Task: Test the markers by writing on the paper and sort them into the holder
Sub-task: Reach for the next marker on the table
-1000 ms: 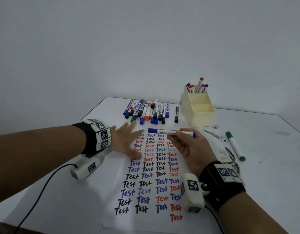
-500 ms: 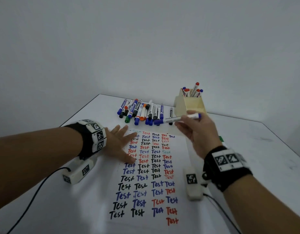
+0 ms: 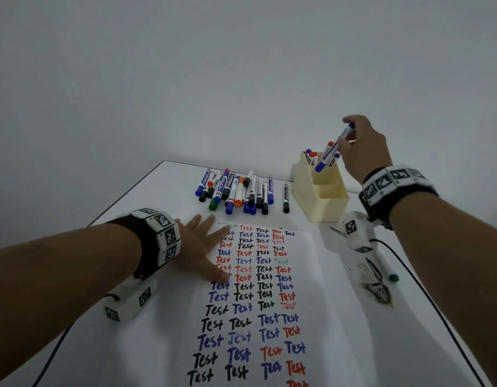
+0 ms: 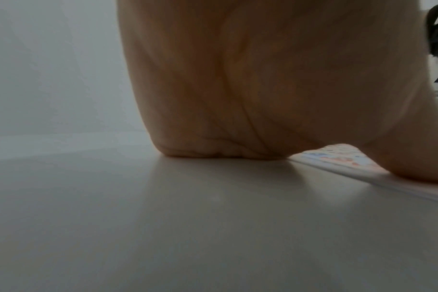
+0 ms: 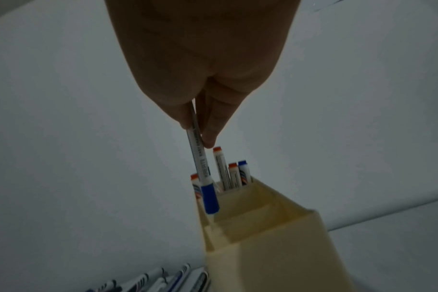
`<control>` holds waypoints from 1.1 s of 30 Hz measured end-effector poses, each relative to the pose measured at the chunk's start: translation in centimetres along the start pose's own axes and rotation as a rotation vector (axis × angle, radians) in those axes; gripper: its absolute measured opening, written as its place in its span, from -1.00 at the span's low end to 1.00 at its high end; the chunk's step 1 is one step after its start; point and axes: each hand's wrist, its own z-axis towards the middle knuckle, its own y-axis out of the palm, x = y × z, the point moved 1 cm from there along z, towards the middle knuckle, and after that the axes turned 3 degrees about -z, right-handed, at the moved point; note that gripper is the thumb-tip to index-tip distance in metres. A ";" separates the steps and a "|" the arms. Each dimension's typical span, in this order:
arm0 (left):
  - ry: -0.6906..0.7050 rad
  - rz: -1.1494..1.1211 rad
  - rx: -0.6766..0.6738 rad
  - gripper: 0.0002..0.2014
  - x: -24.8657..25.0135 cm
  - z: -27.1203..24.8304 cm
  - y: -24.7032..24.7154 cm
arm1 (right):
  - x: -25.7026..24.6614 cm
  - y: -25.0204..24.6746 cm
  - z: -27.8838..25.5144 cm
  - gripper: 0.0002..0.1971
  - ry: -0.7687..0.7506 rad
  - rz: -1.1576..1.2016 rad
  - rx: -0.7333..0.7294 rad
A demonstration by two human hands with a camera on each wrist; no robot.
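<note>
Two hands are seen at work: the right hand is raised above the cream holder, and a blue-capped marker is pinched between its thumb and fingers, tilted cap-down with the cap at the rim of the back compartment, where other markers are stood upright. The left hand is laid flat with fingers spread on the paper, nothing grasped. More markers are left lying in a loose row beyond the paper.
</note>
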 end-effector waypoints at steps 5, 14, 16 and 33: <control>0.006 0.015 0.010 0.31 -0.3 0.5 0.3 | 0.6 2.9 0.0 -0.67 0.003 -0.064 -0.108; 0.011 0.026 -0.010 0.29 -0.2 0.4 0.1 | 2.3 6.4 -0.1 -0.62 0.138 -0.184 -0.324; 0.016 0.020 -0.013 0.29 -0.2 0.4 0.2 | 2.2 6.4 -0.3 -0.60 0.156 -0.149 -0.308; 0.016 0.012 -0.008 0.30 -0.1 0.1 0.1 | -2.8 10.7 -4.3 -0.54 -0.078 -0.497 -0.812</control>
